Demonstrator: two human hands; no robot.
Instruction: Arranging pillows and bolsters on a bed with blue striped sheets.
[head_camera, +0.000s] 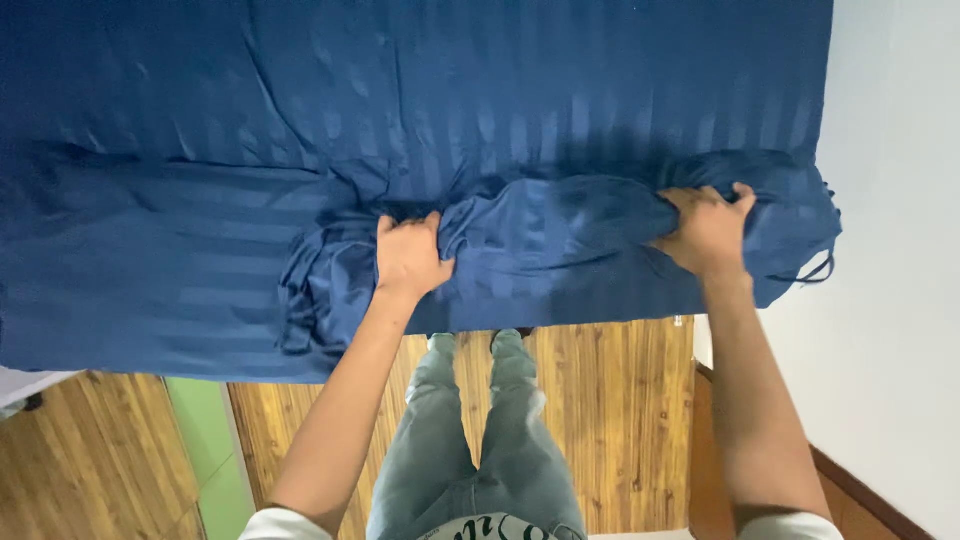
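A dark blue striped sheet covers a bed that fills the upper half of the head view. On its near edge lies a bunched-up piece of the same blue cloth. My left hand is clenched on the left end of that bunch. My right hand is clenched on its right end, near the bed's right corner. A thin cord or strap hangs off that corner. Both arms reach forward from below.
My legs in light grey-green trousers stand on a wooden plank floor. A white wall with a brown skirting board runs along the right. A green strip lies on the floor at the left.
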